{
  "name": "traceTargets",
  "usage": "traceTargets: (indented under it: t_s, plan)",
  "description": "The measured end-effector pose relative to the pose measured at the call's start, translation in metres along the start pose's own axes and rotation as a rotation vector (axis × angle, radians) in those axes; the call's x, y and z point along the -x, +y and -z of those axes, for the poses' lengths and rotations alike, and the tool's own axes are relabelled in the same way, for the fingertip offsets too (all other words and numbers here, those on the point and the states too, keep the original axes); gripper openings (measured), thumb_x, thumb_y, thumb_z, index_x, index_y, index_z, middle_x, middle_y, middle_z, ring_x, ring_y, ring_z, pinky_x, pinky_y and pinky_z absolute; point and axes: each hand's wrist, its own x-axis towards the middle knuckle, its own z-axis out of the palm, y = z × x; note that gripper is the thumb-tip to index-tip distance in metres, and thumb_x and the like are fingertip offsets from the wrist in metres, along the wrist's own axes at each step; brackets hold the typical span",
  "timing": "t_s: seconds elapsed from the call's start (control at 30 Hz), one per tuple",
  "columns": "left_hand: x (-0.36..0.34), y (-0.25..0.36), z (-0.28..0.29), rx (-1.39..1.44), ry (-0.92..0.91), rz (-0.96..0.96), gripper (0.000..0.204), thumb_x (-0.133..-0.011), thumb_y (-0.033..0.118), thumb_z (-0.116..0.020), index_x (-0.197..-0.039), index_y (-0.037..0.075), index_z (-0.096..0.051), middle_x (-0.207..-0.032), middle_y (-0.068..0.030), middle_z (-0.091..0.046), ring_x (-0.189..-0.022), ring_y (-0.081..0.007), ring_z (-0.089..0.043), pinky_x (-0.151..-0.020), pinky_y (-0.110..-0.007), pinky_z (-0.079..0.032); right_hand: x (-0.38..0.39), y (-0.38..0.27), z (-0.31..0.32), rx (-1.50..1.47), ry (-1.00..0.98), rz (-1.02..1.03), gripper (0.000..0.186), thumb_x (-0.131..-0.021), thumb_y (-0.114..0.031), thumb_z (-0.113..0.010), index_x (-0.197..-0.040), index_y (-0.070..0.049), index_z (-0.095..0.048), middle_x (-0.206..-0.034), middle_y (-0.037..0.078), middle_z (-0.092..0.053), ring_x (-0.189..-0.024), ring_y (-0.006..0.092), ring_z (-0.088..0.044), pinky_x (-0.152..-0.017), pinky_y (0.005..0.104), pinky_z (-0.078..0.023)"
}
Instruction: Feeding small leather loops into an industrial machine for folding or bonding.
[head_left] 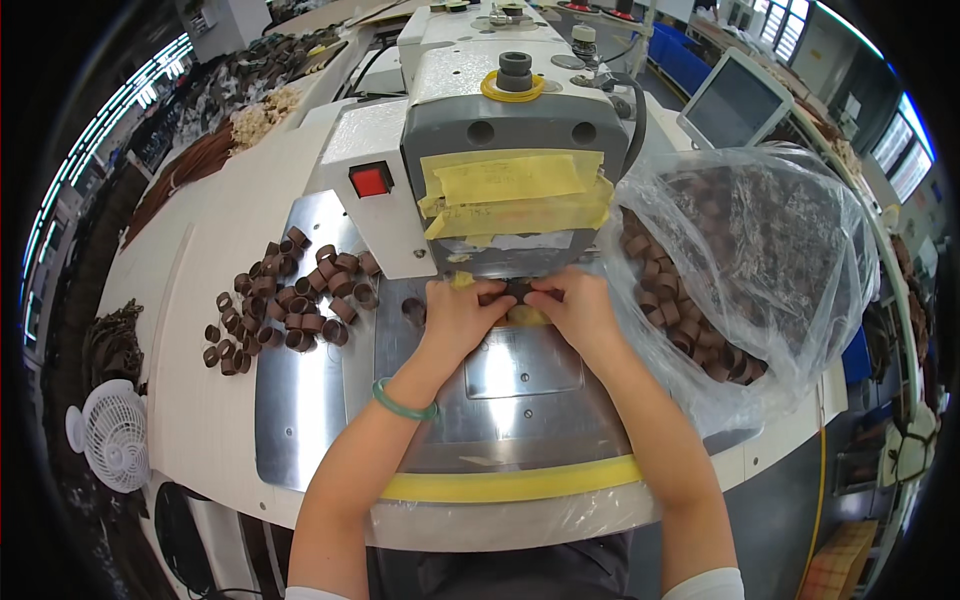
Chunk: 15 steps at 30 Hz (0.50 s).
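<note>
Both my hands are at the front of a white and grey sewing machine (500, 128), low under its head. My left hand (460, 312) and my right hand (575, 303) pinch a small dark brown loop (519, 289) between their fingertips from either side. Part of this loop is hidden by the fingers and the machine head. A single brown loop (413, 311) lies just left of my left hand on the metal plate. Farther left is a loose pile of brown loops (300, 300), spread over the plate and the pale tabletop.
A clear plastic bag (800, 250) with many brown loops stands right of the machine. Yellow tape (520, 480) runs along the front edge. A red switch (371, 180) sits on the machine's left. A white fan (110, 435) and a screen (735, 103) are at the sides.
</note>
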Motion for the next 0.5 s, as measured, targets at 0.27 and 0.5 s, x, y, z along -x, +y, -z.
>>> traceTargets:
  t_s: [0.27, 0.5]
  plan:
    - [-0.0002, 0.0, 0.0023, -0.076, -0.071, 0.038, 0.024, -0.068, 0.019, -0.07, -0.081, -0.001, -0.066, -0.069, -0.0123, -0.064, -0.06, -0.0174, -0.062, -0.059, -0.025, -0.048, -0.0008, 0.0018, -0.0013, 0.013, 0.01, 0.026, 0.017, -0.064, -0.01, -0.069, -0.077, 0.0, -0.065, -0.071, 0.015, -0.058, -0.062, 0.028, -0.058, -0.058, 0.0336, -0.046]
    - [-0.0014, 0.0008, 0.0064, -0.029, -0.095, 0.054, 0.024, -0.068, 0.017, -0.069, -0.08, -0.002, -0.065, -0.07, -0.0121, -0.064, -0.06, -0.0174, -0.061, -0.059, -0.025, -0.047, -0.0037, -0.0004, -0.0008, 0.05, -0.038, 0.046, 0.018, -0.064, -0.012, -0.069, -0.077, 0.0, -0.065, -0.071, 0.015, -0.058, -0.062, 0.0294, -0.058, -0.059, 0.0343, -0.046]
